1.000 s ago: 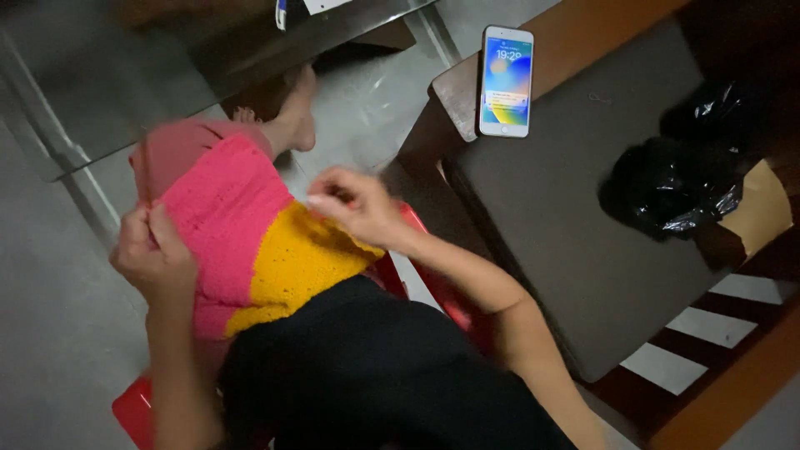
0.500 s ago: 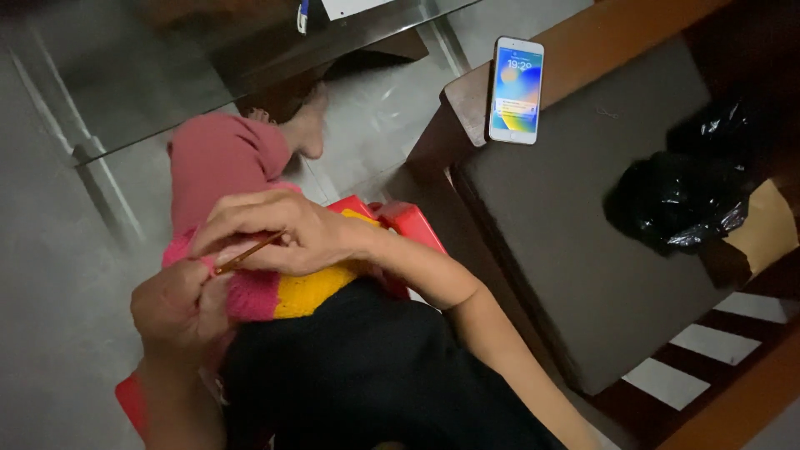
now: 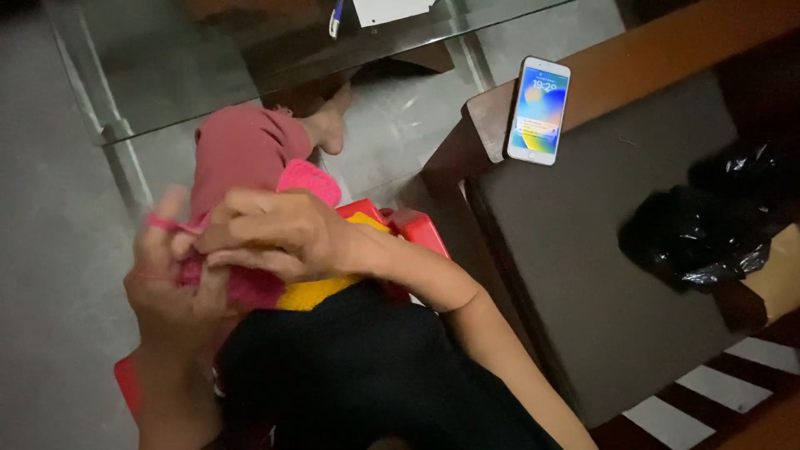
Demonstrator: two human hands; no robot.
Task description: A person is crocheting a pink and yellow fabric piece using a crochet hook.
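A person looks down at their own lap, left of centre in the frame. The left hand [image 3: 171, 287] pinches a strand of pink yarn [image 3: 171, 223] and grips the pink and yellow knitted piece [image 3: 292, 242] lying over the lap. The right hand [image 3: 279, 237] lies curled across the knitting, fingers closed on it, touching the left hand. At upper right, a phone [image 3: 539, 110] with a lit screen rests on a wooden armrest [image 3: 633, 71]. A black plastic bag [image 3: 696, 237] sits at right on a grey cushion [image 3: 583, 250].
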